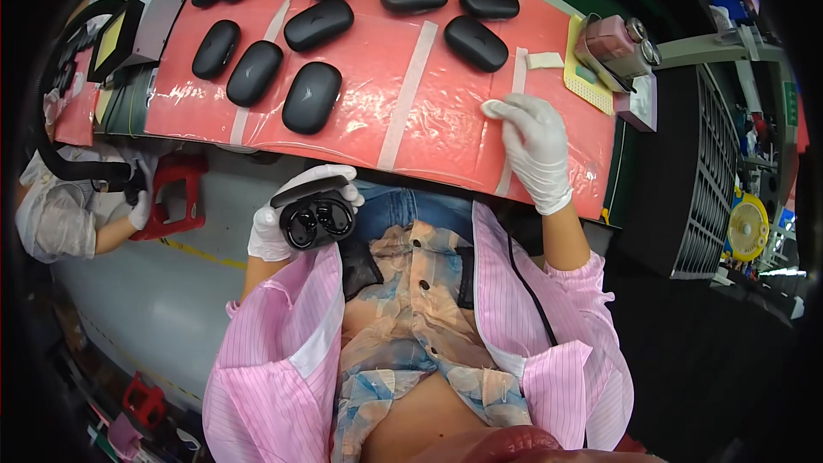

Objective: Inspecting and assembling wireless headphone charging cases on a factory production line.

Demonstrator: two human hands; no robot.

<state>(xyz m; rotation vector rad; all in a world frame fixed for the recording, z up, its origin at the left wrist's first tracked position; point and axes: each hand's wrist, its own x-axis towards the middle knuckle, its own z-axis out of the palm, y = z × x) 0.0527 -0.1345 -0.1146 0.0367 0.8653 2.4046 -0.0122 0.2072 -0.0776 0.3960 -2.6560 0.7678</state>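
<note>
My left hand, in a white glove, is closed around a black earphone charging case in front of my body. The case's lid is tipped up, and two glossy black earbuds sit inside. Over the right part of the red mat, my gloved right hand has its thumb and forefinger pinched together. A small white bit shows at those fingertips; what it is I cannot make out. Several closed black cases lie spread on the mat, the nearest closed case lying ahead of my left hand.
A red mat with pale tape strips covers the bench. At the right stand a yellow perforated tray, bottles and a small white block. A grey box-shaped device stands left. Another person's gloved hand is near a red stool.
</note>
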